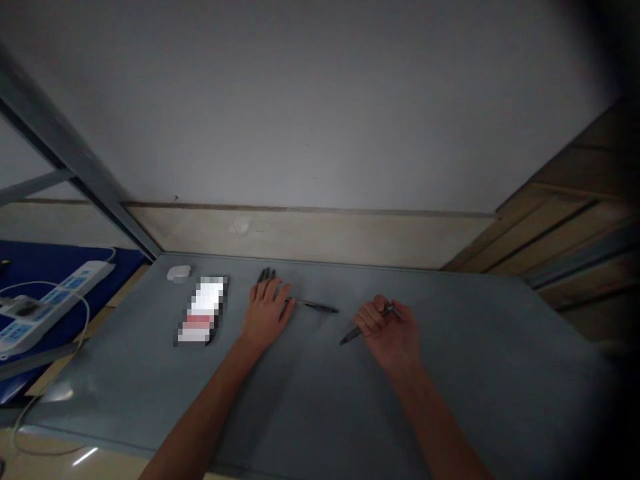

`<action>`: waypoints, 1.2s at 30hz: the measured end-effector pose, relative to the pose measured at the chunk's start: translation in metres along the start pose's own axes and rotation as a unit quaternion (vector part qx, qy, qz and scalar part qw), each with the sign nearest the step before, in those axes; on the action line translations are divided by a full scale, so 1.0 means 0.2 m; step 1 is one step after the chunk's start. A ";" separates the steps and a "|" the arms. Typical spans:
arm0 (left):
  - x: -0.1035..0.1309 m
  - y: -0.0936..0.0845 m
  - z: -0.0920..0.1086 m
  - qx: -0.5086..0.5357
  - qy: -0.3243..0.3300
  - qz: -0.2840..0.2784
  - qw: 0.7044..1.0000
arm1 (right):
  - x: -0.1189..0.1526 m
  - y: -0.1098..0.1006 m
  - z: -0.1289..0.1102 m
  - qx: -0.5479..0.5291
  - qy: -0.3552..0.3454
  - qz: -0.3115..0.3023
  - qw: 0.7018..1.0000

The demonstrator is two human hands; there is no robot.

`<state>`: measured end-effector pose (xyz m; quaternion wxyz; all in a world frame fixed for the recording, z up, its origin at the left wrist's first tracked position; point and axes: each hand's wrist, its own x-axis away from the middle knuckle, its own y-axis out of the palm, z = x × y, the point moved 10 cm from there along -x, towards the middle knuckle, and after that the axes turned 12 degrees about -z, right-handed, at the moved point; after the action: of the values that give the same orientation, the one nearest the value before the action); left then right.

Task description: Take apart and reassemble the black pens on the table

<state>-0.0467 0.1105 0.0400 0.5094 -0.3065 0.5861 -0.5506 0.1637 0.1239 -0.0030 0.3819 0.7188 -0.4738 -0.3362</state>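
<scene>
My left hand (pixel 266 312) lies palm down on the grey table (pixel 310 373), its fingers stretched out and a little apart. Just past its fingertips show the dark ends of several pens (pixel 267 274); the rest of them is hidden under the hand. A dark pen (pixel 319 307) lies on the table to the right, its left end close to the thumb and index finger; whether they touch it I cannot tell. My right hand (pixel 395 333) is closed around another dark pen (pixel 351 335), whose end points down and left.
A phone (pixel 203 310) with a blurred-out screen lies left of my left hand, and a small white case (pixel 179 273) sits behind it. Farther left, a white power strip (pixel 55 307) with cables rests on a blue surface. A wall (pixel 320 120) stands behind the table.
</scene>
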 end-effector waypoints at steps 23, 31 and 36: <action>0.05 0.03 -0.25 -0.041 -0.169 0.006 0.985 | 0.01 -0.01 0.06 0.008 0.022 0.019 1.000; 0.02 -0.02 -0.14 0.034 -0.087 0.039 0.995 | 0.01 0.05 0.08 -0.031 0.028 0.010 0.999; 0.04 -0.02 0.19 0.159 0.123 -0.031 0.979 | 0.01 0.08 0.08 -0.022 0.027 -0.005 0.999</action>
<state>-0.0149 0.0906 0.0457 0.4581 -0.1691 0.5396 -0.6858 0.1439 0.1143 0.0032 0.4086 0.7214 -0.4526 -0.3285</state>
